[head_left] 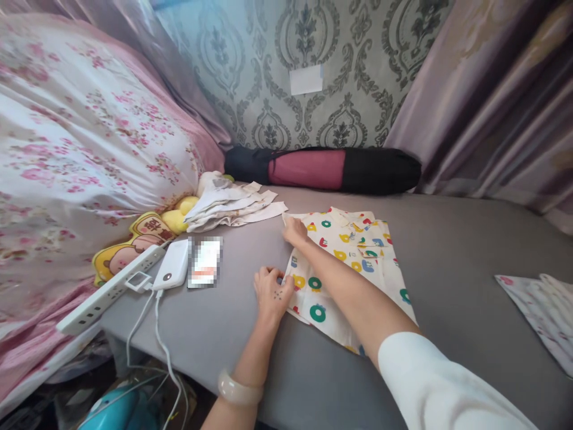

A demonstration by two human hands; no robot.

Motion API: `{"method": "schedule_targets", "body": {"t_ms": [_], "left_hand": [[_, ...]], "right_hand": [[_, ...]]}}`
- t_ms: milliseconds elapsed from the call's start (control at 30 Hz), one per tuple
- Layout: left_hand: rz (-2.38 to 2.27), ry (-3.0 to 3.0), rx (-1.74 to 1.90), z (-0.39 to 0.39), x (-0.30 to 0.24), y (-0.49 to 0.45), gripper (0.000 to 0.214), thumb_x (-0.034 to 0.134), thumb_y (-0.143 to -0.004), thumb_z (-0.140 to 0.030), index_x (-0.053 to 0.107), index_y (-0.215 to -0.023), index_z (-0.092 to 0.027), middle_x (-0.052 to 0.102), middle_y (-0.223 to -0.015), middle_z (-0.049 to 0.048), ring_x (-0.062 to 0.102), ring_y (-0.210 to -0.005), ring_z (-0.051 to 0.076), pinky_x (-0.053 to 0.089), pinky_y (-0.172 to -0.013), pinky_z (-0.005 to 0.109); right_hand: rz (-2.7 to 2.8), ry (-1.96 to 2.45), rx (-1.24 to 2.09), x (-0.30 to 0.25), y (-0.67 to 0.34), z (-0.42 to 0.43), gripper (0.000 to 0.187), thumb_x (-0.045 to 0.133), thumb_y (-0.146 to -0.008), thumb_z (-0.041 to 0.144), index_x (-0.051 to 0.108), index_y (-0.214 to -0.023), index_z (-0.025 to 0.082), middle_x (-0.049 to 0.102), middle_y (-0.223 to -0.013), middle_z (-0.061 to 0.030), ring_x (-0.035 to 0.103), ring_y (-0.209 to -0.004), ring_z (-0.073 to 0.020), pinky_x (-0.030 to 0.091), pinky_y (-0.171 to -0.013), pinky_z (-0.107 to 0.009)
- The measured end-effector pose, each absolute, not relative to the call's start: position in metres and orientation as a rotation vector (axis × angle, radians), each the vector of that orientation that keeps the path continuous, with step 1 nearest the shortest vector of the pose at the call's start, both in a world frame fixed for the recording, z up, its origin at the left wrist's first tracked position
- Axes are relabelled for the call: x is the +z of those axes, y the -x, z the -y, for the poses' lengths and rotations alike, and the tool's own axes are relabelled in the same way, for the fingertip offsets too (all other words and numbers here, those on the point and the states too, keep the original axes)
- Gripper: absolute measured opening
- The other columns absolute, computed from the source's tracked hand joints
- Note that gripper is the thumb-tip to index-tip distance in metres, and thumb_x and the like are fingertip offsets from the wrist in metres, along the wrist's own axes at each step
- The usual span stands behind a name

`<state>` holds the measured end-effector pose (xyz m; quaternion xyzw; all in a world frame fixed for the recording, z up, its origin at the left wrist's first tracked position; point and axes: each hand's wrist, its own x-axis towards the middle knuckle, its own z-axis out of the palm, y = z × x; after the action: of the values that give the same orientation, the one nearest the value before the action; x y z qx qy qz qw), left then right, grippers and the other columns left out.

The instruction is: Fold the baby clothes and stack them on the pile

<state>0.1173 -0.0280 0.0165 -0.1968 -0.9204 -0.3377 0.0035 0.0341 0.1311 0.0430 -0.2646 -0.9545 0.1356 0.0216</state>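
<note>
A short white shirt [340, 269] with a print of green rings and yellow, red and blue figures lies spread on the grey surface, its collar away from me. My right hand [295, 232] reaches across it, fingers closed on the shirt's far left corner. Nearer to me, my left hand [274, 294], with a pale bangle [240, 391] on the wrist, is at the shirt's left edge. Its thumb meets the cloth and its fingers are curled, pinching the edge. My right forearm covers part of the print.
A pile of white clothes [233, 206] lies behind left. Near the left edge are a blurred-out phone [205, 263], a white power bank [172, 266] with cables, and a power strip [111, 291]. A long black and maroon bag [322, 170] lines the wall. Folded cloth [537, 310] lies right.
</note>
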Motion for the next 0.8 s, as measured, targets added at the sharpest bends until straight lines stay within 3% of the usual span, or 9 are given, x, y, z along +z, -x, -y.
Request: {"method": "schedule_targets", "body": {"t_ms": [300, 467, 800], "left_hand": [[2.771, 0.736, -1.444, 0.03, 0.025, -0.12, 0.018, 0.057, -0.077, -0.033, 0.061, -0.065, -0.02, 0.055, -0.064, -0.0007, 0.051, -0.067, 0.016, 0.041, -0.069, 0.029], [2.691, 0.859, -1.773, 0.031, 0.033, -0.127, 0.026, 0.058, -0.079, -0.04, 0.065, -0.071, -0.017, 0.056, -0.062, -0.0019, 0.048, -0.062, 0.012, 0.038, -0.06, 0.024], [2.676, 1.191, -1.756, 0.028, 0.034, -0.135, 0.028, 0.057, -0.082, -0.04, 0.072, -0.08, -0.016, 0.065, -0.069, 0.0012, 0.052, -0.065, 0.013, 0.038, -0.059, 0.023]], "right_hand": [[2.378, 0.998, 0.97, 0.059, -0.069, -0.182, 0.028, 0.05, -0.079, 0.023, 0.074, -0.091, 0.019, 0.074, -0.091, -0.0054, 0.067, -0.089, -0.0185, 0.048, -0.075, -0.023], [2.089, 0.99, 1.23, 0.062, -0.1, -0.207, 0.023, 0.052, -0.074, 0.023, 0.072, -0.083, 0.017, 0.067, -0.066, 0.0, 0.061, -0.062, -0.0134, 0.046, -0.059, -0.02], [1.879, 0.976, 1.471, 0.059, -0.16, -0.229, 0.009, 0.053, -0.07, 0.018, 0.063, -0.071, 0.018, 0.055, -0.052, 0.004, 0.054, -0.05, -0.0101, 0.041, -0.045, -0.016]]}}
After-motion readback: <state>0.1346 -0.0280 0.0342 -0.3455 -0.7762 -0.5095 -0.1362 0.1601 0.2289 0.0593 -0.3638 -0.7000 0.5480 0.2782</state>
